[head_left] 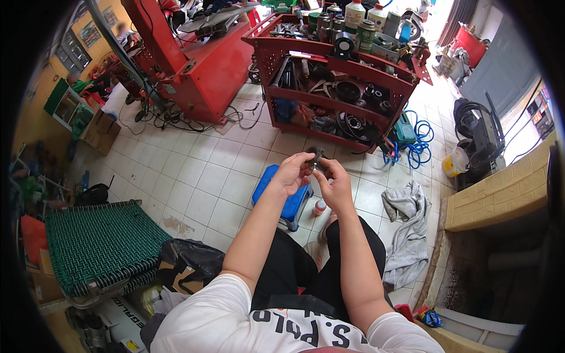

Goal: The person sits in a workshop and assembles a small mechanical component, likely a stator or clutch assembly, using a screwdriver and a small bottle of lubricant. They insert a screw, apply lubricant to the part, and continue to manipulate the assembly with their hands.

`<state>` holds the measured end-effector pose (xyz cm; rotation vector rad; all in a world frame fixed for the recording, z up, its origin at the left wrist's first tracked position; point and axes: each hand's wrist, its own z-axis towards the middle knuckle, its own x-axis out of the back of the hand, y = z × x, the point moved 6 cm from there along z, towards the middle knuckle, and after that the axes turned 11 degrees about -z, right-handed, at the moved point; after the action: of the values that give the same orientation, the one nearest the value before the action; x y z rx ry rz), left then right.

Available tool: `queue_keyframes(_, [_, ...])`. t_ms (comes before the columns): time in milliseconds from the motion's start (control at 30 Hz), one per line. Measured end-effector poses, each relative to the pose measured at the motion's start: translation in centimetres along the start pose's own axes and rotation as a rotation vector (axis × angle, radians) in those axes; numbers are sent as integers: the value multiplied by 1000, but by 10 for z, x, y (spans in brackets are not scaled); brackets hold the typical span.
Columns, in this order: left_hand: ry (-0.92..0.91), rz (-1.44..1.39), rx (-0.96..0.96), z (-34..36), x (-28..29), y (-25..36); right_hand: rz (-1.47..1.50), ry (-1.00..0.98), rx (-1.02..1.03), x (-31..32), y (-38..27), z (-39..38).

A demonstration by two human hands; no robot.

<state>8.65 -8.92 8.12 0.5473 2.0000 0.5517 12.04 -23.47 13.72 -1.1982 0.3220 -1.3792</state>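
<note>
Both hands meet in front of me, over the floor beside a blue step stool (272, 203). My left hand (292, 172) has its fingers closed on one side of a small dark metal part (317, 153). On the other side, my right hand (334, 183) pinches the same part between thumb and fingers. A bright, pin-like piece (315, 167) shows at its lower end, near the right thumb. What kind of part it is cannot be made out, as the fingers cover much of it. Below the hands, a small bottle (319, 207) with a reddish label stands on the tiles.
A red tool cart (341, 126) loaded with bottles, cans and parts stands ahead. Left of it is a red machine (206, 82) with loose cables. A grey cloth (407, 226) lies on the floor at right, a green woven seat (103, 244) at left. Blue hose (419, 144) coils beyond.
</note>
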Motion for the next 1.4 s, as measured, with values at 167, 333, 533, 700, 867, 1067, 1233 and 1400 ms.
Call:
queue_keyframes(167, [-12, -43, 13, 6, 7, -2, 9, -37, -9, -3, 0, -1])
queue_keyframes(333, [-23, -51, 15, 9, 9, -2, -2, -31, 7, -4, -1, -1])
queue_keyframes(533, [8, 14, -23, 4, 5, 2, -35, -40, 16, -2, -2, -1])
queue_keyframes(700, [-24, 27, 0, 6, 8, 2, -38, -53, 10, -3, 1, -1])
queue_keyframes(867, [15, 25, 2, 5, 10, 2, -26, -46, 2, -3, 3, -2])
queue_keyframes(1067, [20, 17, 14, 9, 18, 0, -18, -60, -4, -7, 5, -3])
queue_keyframes(1233, [23, 18, -5, 4, 12, 3, -4, -69, -37, -7, 6, -3])
queue_keyframes(1400, [43, 62, -22, 1, 7, 3, -10, -69, -42, -5, 6, -2])
